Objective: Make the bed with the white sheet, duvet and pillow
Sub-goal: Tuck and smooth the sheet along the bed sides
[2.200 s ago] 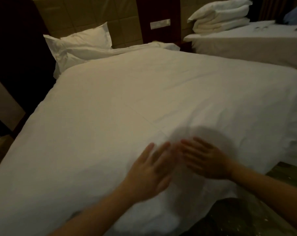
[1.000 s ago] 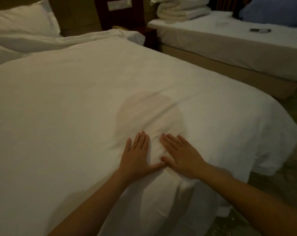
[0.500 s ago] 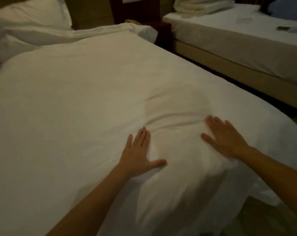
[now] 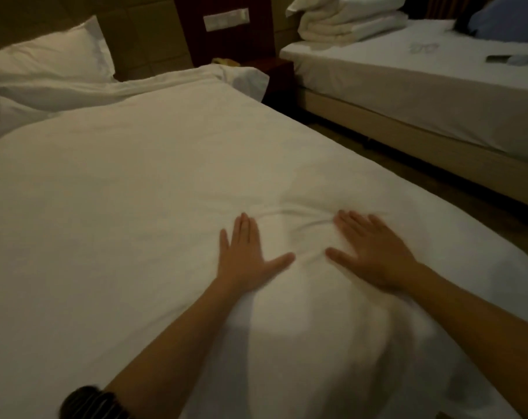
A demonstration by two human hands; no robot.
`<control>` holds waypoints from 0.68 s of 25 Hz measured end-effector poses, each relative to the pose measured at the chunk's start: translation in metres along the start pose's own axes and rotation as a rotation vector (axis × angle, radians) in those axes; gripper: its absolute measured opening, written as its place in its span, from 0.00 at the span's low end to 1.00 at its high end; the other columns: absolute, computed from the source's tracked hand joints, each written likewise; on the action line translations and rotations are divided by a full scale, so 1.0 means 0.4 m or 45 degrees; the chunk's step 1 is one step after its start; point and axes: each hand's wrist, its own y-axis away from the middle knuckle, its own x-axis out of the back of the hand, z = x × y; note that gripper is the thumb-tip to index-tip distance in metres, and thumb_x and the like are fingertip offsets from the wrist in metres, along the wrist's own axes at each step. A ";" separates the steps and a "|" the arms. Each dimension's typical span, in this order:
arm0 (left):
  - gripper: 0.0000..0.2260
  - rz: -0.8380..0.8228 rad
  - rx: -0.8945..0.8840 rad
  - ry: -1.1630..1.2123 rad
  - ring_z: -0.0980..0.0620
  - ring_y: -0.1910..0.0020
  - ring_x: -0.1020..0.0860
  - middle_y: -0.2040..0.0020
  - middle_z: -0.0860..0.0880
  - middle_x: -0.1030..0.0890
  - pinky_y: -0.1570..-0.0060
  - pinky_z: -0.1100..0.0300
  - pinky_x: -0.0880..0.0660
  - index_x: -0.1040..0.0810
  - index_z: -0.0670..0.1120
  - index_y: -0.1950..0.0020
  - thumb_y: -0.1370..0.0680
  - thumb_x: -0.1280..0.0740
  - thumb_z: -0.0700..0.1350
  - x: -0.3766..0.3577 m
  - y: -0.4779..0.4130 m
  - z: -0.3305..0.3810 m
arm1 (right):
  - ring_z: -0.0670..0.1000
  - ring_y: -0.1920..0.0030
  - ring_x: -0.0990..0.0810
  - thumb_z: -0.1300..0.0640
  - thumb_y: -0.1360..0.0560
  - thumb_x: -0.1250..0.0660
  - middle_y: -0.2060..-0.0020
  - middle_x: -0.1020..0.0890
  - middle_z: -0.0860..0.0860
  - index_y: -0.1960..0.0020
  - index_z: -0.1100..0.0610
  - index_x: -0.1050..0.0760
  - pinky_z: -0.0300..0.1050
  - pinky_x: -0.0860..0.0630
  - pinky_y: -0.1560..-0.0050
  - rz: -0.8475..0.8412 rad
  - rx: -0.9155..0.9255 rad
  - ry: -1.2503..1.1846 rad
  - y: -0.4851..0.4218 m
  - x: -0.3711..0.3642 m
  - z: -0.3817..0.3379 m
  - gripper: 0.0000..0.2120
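A white duvet [image 4: 129,189] covers the whole bed in front of me. My left hand [image 4: 244,261] lies flat on it near the foot end, fingers straight and thumb spread. My right hand [image 4: 371,252] presses flat on the duvet a short way to the right, fingers spread. Small creases bunch in the fabric between the two hands. A white pillow [image 4: 54,62] leans against the headboard at the far left, with the duvet's folded top edge [image 4: 154,83] below it. The sheet is hidden under the duvet.
A second bed [image 4: 423,86] stands at the right, across a narrow floor gap [image 4: 392,164]. It carries a stack of folded white bedding [image 4: 344,22], a blue pillow [image 4: 504,22] and small items. A dark nightstand [image 4: 272,71] sits between the headboards.
My right hand slid out to the right across the duvet and has come partway back toward my left hand. My left hand stayed pressed in place. Creases formed between them.
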 end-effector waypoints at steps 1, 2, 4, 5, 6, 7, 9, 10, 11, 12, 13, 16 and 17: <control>0.53 -0.013 -0.013 -0.009 0.51 0.24 0.62 0.22 0.44 0.59 0.27 0.45 0.63 0.59 0.40 0.23 0.32 0.53 0.77 -0.002 -0.022 0.031 | 0.44 0.24 0.58 0.26 0.34 0.73 0.23 0.56 0.47 0.22 0.52 0.59 0.43 0.64 0.27 -0.005 -0.007 0.024 0.004 0.006 0.025 0.48; 0.52 -0.016 -0.020 -0.013 0.51 0.24 0.62 0.22 0.44 0.59 0.27 0.45 0.64 0.59 0.40 0.22 0.32 0.53 0.77 -0.006 -0.033 0.047 | 0.45 0.24 0.58 0.27 0.34 0.75 0.23 0.55 0.47 0.22 0.53 0.59 0.44 0.64 0.27 -0.013 0.000 0.033 0.007 0.007 0.035 0.48; 0.55 0.010 -0.013 -0.044 0.51 0.24 0.62 0.22 0.45 0.58 0.27 0.46 0.64 0.58 0.40 0.22 0.36 0.58 0.79 -0.018 -0.022 0.048 | 0.45 0.24 0.58 0.27 0.36 0.79 0.23 0.54 0.47 0.22 0.53 0.58 0.46 0.64 0.26 0.005 -0.022 0.013 0.018 -0.002 0.030 0.50; 0.55 0.024 -0.019 -0.053 0.52 0.24 0.61 0.22 0.45 0.58 0.27 0.47 0.64 0.58 0.41 0.22 0.38 0.60 0.78 -0.015 -0.018 0.047 | 0.45 0.24 0.58 0.26 0.36 0.79 0.23 0.54 0.47 0.22 0.53 0.58 0.46 0.64 0.25 0.006 -0.033 0.001 0.016 -0.004 0.030 0.50; 0.55 0.022 -0.025 -0.033 0.52 0.24 0.61 0.22 0.45 0.58 0.27 0.47 0.64 0.58 0.41 0.22 0.37 0.59 0.78 -0.012 -0.018 0.046 | 0.45 0.24 0.58 0.26 0.36 0.78 0.23 0.54 0.47 0.22 0.52 0.58 0.46 0.63 0.25 0.003 -0.028 -0.019 0.013 -0.005 0.033 0.50; 0.53 -0.003 -0.032 -0.018 0.52 0.24 0.61 0.22 0.45 0.58 0.27 0.47 0.64 0.58 0.41 0.22 0.35 0.57 0.78 -0.008 -0.016 0.044 | 0.45 0.24 0.58 0.27 0.35 0.78 0.23 0.54 0.47 0.22 0.52 0.58 0.46 0.63 0.25 -0.005 -0.017 -0.038 0.012 -0.005 0.035 0.49; 0.53 0.001 -0.044 -0.011 0.52 0.24 0.61 0.22 0.46 0.58 0.27 0.47 0.64 0.58 0.41 0.22 0.35 0.57 0.78 -0.006 -0.010 0.046 | 0.45 0.24 0.58 0.27 0.36 0.79 0.23 0.54 0.48 0.22 0.53 0.58 0.47 0.63 0.25 0.001 -0.033 -0.042 0.015 0.003 0.034 0.50; 0.54 0.001 -0.044 -0.005 0.52 0.24 0.61 0.22 0.45 0.58 0.27 0.47 0.64 0.58 0.41 0.22 0.37 0.60 0.78 -0.005 -0.006 0.047 | 0.45 0.24 0.58 0.27 0.36 0.80 0.23 0.54 0.48 0.22 0.53 0.58 0.47 0.63 0.25 0.004 -0.033 -0.033 0.017 0.006 0.031 0.50; 0.55 -0.008 -0.041 -0.004 0.52 0.24 0.62 0.22 0.45 0.59 0.27 0.47 0.65 0.58 0.41 0.22 0.39 0.62 0.77 -0.004 -0.005 0.046 | 0.45 0.24 0.58 0.27 0.37 0.81 0.23 0.54 0.48 0.22 0.53 0.58 0.47 0.63 0.25 -0.008 -0.030 -0.025 0.021 0.006 0.028 0.51; 0.55 -0.011 -0.046 -0.015 0.52 0.24 0.62 0.22 0.45 0.59 0.27 0.46 0.65 0.58 0.41 0.22 0.39 0.63 0.77 -0.003 -0.012 0.047 | 0.45 0.24 0.59 0.28 0.37 0.81 0.23 0.54 0.48 0.22 0.53 0.58 0.46 0.64 0.25 -0.016 -0.034 -0.027 0.023 0.006 0.026 0.51; 0.55 -0.004 -0.059 -0.023 0.52 0.24 0.62 0.22 0.45 0.59 0.28 0.46 0.66 0.58 0.41 0.22 0.40 0.63 0.76 -0.003 -0.019 0.049 | 0.44 0.24 0.60 0.27 0.36 0.80 0.23 0.54 0.47 0.22 0.53 0.58 0.46 0.65 0.26 -0.010 -0.039 -0.047 0.022 0.006 0.024 0.50; 0.55 0.038 -0.138 -0.008 0.53 0.24 0.62 0.22 0.45 0.58 0.28 0.47 0.66 0.57 0.41 0.22 0.39 0.61 0.77 -0.005 -0.052 0.065 | 0.40 0.28 0.64 0.29 0.30 0.70 0.24 0.58 0.45 0.23 0.52 0.60 0.44 0.67 0.27 0.006 -0.038 -0.105 0.020 0.018 0.028 0.42; 0.55 0.056 -0.164 -0.022 0.53 0.24 0.62 0.22 0.46 0.58 0.28 0.47 0.66 0.57 0.41 0.22 0.39 0.60 0.77 -0.011 -0.067 0.068 | 0.39 0.28 0.65 0.30 0.28 0.67 0.26 0.61 0.43 0.23 0.51 0.61 0.43 0.67 0.27 0.006 -0.046 -0.106 0.020 0.017 0.031 0.40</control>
